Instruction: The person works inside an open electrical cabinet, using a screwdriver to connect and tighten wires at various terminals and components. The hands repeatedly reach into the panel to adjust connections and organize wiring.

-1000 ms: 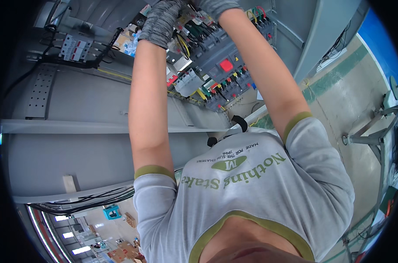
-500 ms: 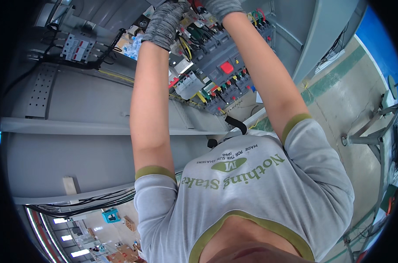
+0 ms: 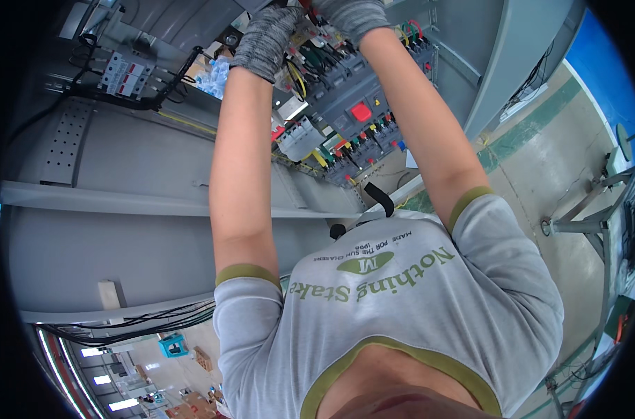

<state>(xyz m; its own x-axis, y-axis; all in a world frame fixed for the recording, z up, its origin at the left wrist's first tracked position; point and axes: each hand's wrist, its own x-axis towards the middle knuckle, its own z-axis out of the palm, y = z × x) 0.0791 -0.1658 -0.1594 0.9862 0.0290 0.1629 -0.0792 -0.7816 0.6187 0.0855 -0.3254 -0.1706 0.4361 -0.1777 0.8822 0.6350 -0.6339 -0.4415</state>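
1. White rectangular label (image 3: 294,109) on the grey panel, just right of the left forearm, above the small white breakers.
2. Red square label (image 3: 361,112) on the face of the large dark grey breaker, a small yellow mark beside it.
3. Green-and-white label strip (image 3: 331,142) above the lower row of breakers.
4. Clear plastic package (image 3: 212,74) with bluish contents, left of the gloved left wrist.

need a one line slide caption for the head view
Two gloved hands, left hand and right hand, reach up among coloured wires in a grey electrical cabinet.
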